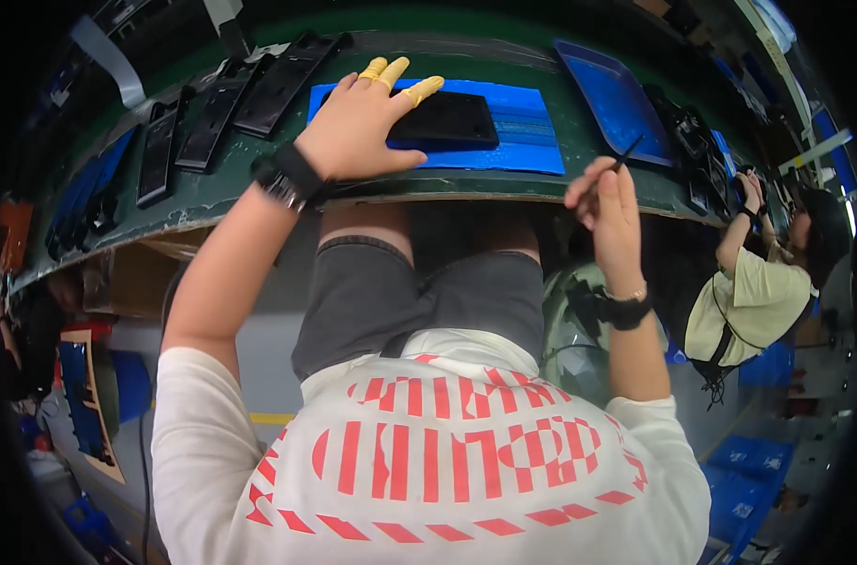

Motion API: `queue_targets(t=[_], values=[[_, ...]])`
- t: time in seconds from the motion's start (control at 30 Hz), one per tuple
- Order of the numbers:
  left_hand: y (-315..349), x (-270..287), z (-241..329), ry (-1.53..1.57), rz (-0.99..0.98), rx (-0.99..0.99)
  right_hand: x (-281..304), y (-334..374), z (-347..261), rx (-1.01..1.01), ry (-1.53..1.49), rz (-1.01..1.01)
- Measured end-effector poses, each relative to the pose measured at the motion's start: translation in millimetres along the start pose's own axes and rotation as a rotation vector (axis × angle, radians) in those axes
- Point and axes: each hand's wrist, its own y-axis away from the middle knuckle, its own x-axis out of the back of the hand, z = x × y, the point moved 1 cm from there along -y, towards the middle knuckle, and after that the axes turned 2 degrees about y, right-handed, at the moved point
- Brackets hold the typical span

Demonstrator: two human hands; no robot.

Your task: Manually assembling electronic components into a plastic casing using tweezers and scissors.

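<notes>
My left hand point(358, 127) lies spread over the left part of a flat black rectangular panel point(459, 121), with yellow finger cots on several fingers. The hand covers part of the panel. Under the panel is a bright blue mat point(530, 134) on the green bench. Off the bench's near edge, to the right of the mat, my right hand point(615, 212) is raised. Its fingers pinch a thin black pointed tool point(628, 151), whose tip points up and to the right; its exact kind is too small to tell.
Several long black panels point(212, 118) lie on the bench at left. A blue tray point(615, 99) sits to the right of the mat, with black parts point(687, 141) beyond it. A co-worker point(753, 292) in a pale shirt works at the far right.
</notes>
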Motion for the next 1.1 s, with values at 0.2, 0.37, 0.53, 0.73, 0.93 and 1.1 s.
queue_targets(t=[0.2, 0.37, 0.53, 0.73, 0.93, 1.1], values=[[-5.4, 28.8, -37.9, 0.350, -0.018, 0.238, -44.2, -33.2, 43.6, -0.080, -0.316, -0.069], [89.3, 71.7, -67.9, 1.538, 0.878, 0.859, -27.7, -26.0, 56.3, -0.248, -0.038, 0.035], [176.1, 51.7, -62.5, 1.679, 1.217, 1.215, -41.4, -57.7, 12.6, -0.181, -0.218, -0.044], [157.5, 50.4, -96.8, 1.445, 1.094, 1.650, -156.9, -158.0, -3.0, -0.352, -0.294, -0.272], [94.9, 55.4, -124.9, 1.416, 0.678, 1.394, -193.8, -199.4, 60.8, -0.404, -0.048, -0.220], [88.1, 38.4, -137.5, 1.389, 0.768, 1.464, -195.1, -202.2, 73.9, -0.456, -0.054, -0.191]])
